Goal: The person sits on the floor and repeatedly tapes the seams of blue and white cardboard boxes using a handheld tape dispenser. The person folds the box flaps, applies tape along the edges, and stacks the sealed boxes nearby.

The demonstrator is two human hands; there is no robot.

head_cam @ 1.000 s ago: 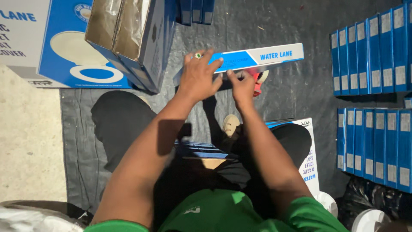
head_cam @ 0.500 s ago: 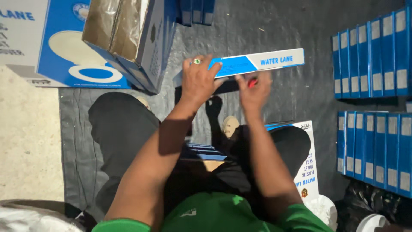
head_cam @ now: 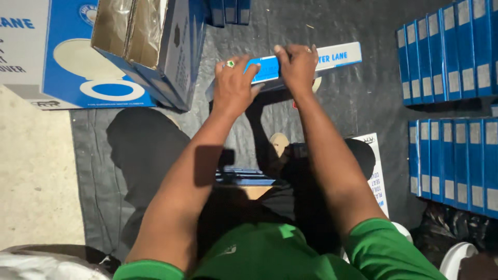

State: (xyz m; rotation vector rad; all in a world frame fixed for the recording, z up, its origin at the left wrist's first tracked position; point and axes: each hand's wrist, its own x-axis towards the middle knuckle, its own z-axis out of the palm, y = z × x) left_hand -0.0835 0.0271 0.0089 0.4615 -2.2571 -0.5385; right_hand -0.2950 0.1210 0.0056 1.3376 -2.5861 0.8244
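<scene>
Both hands are sitting higher and closer together on the long blue-and-white carton (head_cam: 290, 65) than a second ago: the right hand (head_cam: 298, 67) is now lying over its top edge near the middle, while the left hand (head_cam: 233, 88) is pressing on its left part. Held across the dark mat (head_cam: 358, 103) in front of the knees, just beside the open brown-lined box (head_cam: 150, 46), the carton is looking light, stiff and thin-walled. Each hand is curling fairly wide around it, and gripping along the long edges is probably safest, since squeezing the flat face could dent it.

Hard overhead light, deep shadows, sharp focus
</scene>
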